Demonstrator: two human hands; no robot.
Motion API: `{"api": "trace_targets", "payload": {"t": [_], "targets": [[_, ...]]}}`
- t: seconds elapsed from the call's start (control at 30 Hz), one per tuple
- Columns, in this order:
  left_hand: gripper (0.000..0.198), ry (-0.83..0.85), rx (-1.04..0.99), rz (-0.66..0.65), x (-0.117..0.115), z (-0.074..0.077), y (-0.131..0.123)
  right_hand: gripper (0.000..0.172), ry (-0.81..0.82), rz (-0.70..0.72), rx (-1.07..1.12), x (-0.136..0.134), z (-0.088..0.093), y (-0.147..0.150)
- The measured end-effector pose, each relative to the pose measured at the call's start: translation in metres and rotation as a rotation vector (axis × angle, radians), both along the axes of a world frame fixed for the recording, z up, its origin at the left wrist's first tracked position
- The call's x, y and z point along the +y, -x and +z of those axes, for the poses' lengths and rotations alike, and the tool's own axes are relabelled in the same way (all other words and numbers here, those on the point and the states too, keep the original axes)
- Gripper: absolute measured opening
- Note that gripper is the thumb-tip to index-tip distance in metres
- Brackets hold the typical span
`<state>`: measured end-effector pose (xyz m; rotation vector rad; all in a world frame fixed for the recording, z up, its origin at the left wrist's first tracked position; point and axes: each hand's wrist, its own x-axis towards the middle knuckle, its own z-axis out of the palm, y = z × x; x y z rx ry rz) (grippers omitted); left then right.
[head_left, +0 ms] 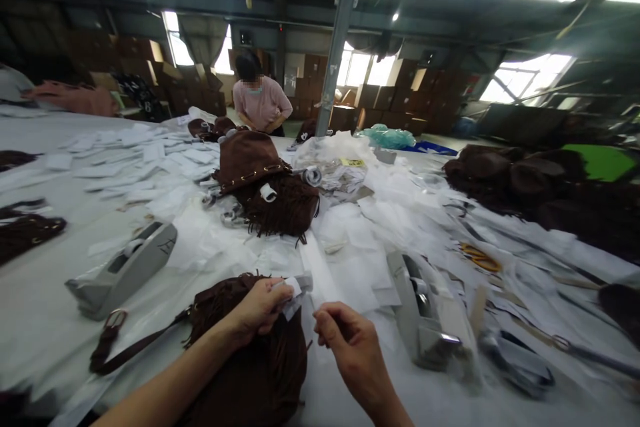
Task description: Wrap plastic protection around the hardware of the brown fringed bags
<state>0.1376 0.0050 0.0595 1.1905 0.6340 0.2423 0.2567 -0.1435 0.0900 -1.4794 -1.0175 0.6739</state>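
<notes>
A dark brown fringed bag (240,380) lies in front of me, its buckled strap (145,343) stretching out to the left. Above the bag, my left hand (260,310) pinches a small white wrapped piece (294,287), like a tag or paper, between thumb and fingers. Just right of it my right hand (350,353) is curled, with thumb and forefinger pressed together; I cannot make out anything between them. Grey tape dispensers stand on both sides, one on the left (127,270) and one on the right (423,313).
More brown fringed bags are piled ahead (270,193) and at the right (510,173). White papers (355,227), yellow-handled scissors (480,257) and a tape roll (517,360) lie on the table. Behind it stands a person in pink (263,103), near a post (340,40).
</notes>
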Motion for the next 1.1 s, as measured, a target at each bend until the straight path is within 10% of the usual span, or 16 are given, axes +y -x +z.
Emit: {"api": "trace_targets", "payload": {"t": [0.63,1.1], "targets": [[0.031,-0.091,-0.016,0.033,0.005,-0.002,0.003,0.044,0.162,-0.130,0.238,0.060,-0.056,0.009],[0.042,0.085,-0.125,0.370,0.000,-0.006,-0.012,0.036,0.064,-0.096,0.330,0.073,-0.038,0.015]]}}
